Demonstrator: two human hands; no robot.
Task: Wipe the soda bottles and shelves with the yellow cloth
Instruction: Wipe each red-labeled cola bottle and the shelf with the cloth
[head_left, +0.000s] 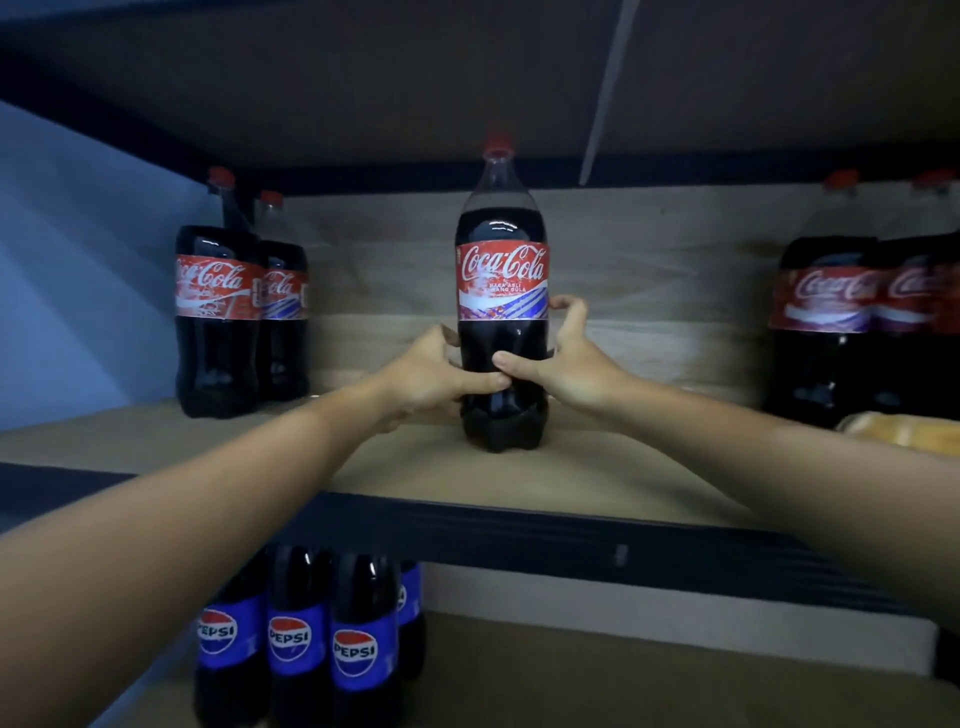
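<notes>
Coca-Cola bottle (502, 312), red cap, upright at centre of the upper shelf (519, 483), base on the board. Left hand (434, 379) and right hand (566, 358) grip its lower body from either side, fingers curled round it, thumbs meeting across the front. 2 more Coca-Cola bottles (234, 317) stand far left, others (852, 322) far right. Yellow cloth (904, 432) lies at right shelf edge. Pepsi bottles (306, 644) on shelf below.
</notes>
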